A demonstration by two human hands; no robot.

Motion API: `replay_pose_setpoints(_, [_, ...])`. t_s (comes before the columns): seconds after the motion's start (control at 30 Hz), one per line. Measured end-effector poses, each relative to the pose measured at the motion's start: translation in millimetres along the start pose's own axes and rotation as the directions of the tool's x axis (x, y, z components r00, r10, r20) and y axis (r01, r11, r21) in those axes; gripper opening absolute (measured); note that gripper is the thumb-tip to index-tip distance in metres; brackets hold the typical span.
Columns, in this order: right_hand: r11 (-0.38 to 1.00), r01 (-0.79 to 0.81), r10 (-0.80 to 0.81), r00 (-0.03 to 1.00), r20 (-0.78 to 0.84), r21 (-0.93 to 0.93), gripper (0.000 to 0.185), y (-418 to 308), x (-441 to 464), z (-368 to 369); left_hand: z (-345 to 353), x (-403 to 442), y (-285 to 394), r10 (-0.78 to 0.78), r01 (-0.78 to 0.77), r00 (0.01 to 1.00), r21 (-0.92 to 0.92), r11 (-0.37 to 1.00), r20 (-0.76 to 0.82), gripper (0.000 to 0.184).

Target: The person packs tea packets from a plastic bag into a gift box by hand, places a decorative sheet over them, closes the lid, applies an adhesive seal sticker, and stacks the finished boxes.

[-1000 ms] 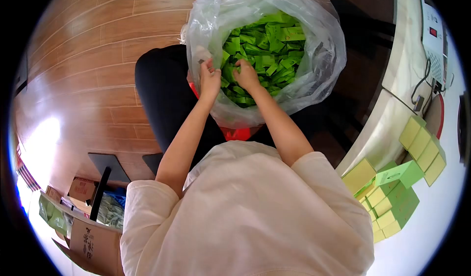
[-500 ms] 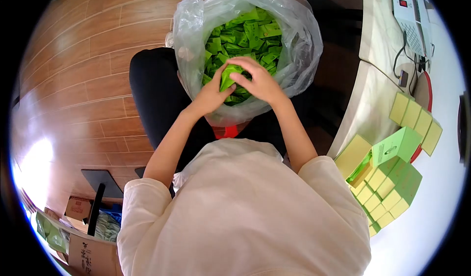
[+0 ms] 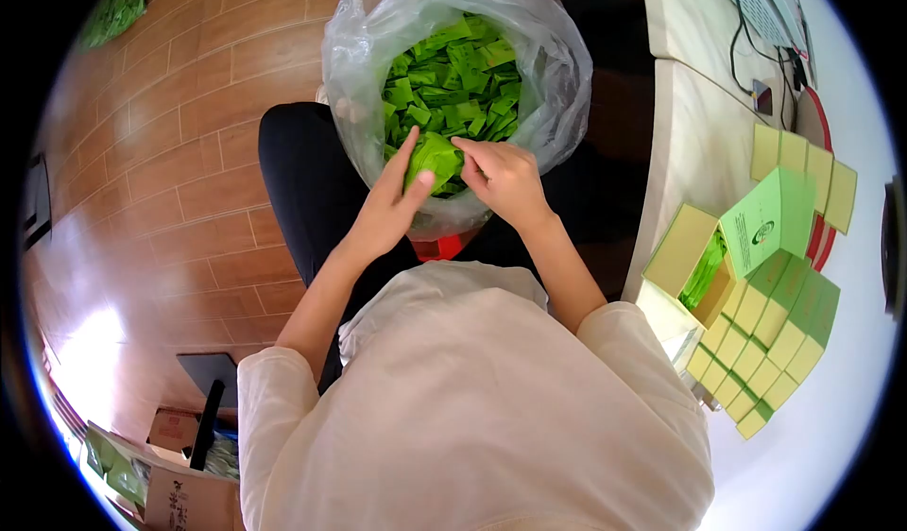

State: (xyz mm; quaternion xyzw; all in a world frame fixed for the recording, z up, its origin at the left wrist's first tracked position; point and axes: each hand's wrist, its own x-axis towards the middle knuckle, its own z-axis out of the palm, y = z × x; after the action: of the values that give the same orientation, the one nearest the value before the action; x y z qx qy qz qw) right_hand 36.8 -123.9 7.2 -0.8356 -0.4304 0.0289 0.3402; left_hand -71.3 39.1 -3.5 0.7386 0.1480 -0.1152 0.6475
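Note:
Several green sachets (image 3: 435, 160) are gathered in a bundle between my two hands, over the near side of a clear plastic bag (image 3: 562, 106). My left hand (image 3: 387, 202) grips the bundle from the left, thumb in front and fingers along its side. Pinched at the bundle's right edge are the fingers of my right hand (image 3: 508, 179). Many loose green sachets (image 3: 453, 73) fill the bag below and beyond my hands. The bag stands between my knees, its mouth spread wide.
On the white table at right, an open box (image 3: 682, 248) holds green sachets, its lid raised. Beside it stand stacked closed boxes (image 3: 756, 342) and a row of boxes (image 3: 803, 167). A machine with cables (image 3: 756, 2) sits farther back. Cardboard boxes (image 3: 179, 493) are at lower left.
My hands have shifted slightly left and down, and the right hand has moved from over the sachets to their right edge. The view has turned a little, showing more of the open box.

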Motion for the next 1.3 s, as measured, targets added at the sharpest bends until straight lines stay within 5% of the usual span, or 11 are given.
replay_pose_setpoints(0.1, [1.000, -0.010, 0.008, 0.993, -0.118, -0.021, 0.023, -5.5, -5.8, -8.4, 10.0, -2.6, 1.2, -0.135, 0.074, 0.987, -0.497, 0.864, -0.089, 0.062])
replay_pose_setpoints(0.2, [1.000, -0.006, -0.001, 0.975, -0.223, -0.031, 0.022, -10.9, -10.2, -16.7, -2.4, -9.1, 10.5, -0.289, 0.547, 0.832, -0.610, 0.574, 0.474, 0.042])
replay_pose_setpoints(0.43, [0.953, -0.212, 0.260, 0.939, -0.224, 0.215, 0.018, -26.2, -23.5, -21.9, 26.8, -22.8, 19.7, -0.255, 0.330, 0.943, -0.695, 0.638, 0.214, 0.031])
replay_pose_setpoints(0.57, [0.655, -0.464, 0.594, 0.804, -0.027, 0.597, 0.025, -36.0, -35.1, -19.6, 30.3, -28.4, 8.2, -0.142, 0.250, 0.965, -0.615, 0.748, 0.220, 0.029])
replay_pose_setpoints(0.67, [0.521, -0.238, 0.498, 0.864, -0.066, 0.820, 0.050, -46.3, -33.0, -25.5, 41.5, -27.7, 20.5, -0.150, 0.197, 0.980, -0.606, 0.771, 0.128, 0.026])
replay_pose_setpoints(0.83, [0.738, -0.305, 0.415, 0.908, -0.049, 0.602, 0.072, -55.2, -37.8, -38.5, 40.0, -29.8, 46.9, -0.192, 0.191, 0.981, -0.387, 0.902, 0.036, 0.020])
replay_pose_setpoints(0.93, [0.979, -0.067, 0.105, 0.976, -0.193, 0.194, 0.067, -43.1, -38.5, -45.7, 41.0, -31.5, 55.7, -0.033, 0.029, 0.998, -0.085, 0.996, -0.054, 0.021])
replay_pose_setpoints(1.0, [0.981, -0.058, 0.081, 0.989, -0.122, 0.183, 0.064, -41.9, -40.2, -52.8, 39.8, -34.0, 56.7, 0.159, -0.157, 0.987, 0.104, 0.982, -0.010, 0.021])
replay_pose_setpoints(1.17, [0.972, -0.122, 0.138, 0.988, -0.068, 0.201, 0.054, -43.9, -48.3, -50.9, 34.2, -39.4, 72.7, 0.052, -0.083, 0.993, 0.321, 0.944, 0.104, 0.033])
replay_pose_setpoints(1.23, [0.785, -0.202, 0.299, 0.951, -0.073, 0.586, 0.049, -43.7, -54.0, -39.3, 38.0, -40.7, 68.8, 0.127, -0.169, 0.982, 0.357, 0.919, 0.138, 0.042])
replay_pose_setpoints(1.3, [0.752, -0.189, 0.293, 0.954, -0.064, 0.632, 0.049, -47.4, -58.0, -28.1, 51.1, -41.3, 61.9, 0.111, -0.046, 0.982, -0.371, 0.928, 0.155, 0.055])
